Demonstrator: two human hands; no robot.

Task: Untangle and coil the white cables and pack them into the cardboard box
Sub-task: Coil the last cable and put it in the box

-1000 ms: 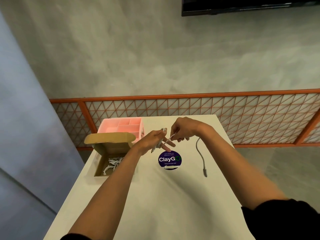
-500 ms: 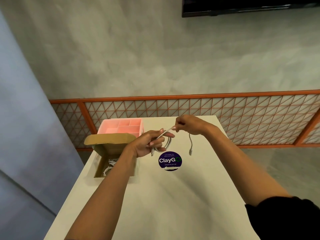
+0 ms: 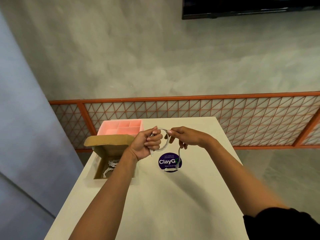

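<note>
- Now the left hand (image 3: 147, 144) has its fingers curled tight around the coiled white cable (image 3: 163, 147), loops standing roughly upright above the counter (image 3: 173, 196).
- Right hand (image 3: 183, 137) pinches the same cable at the top of the loop, loose tail dangling over the purple sticker (image 3: 168, 161).
- Cardboard box (image 3: 107, 153) sits open just left of the left hand, the nearer one, white cables already inside.
- Pink tray (image 3: 121, 127) behind; grey wall and orange lattice railing beyond.
</note>
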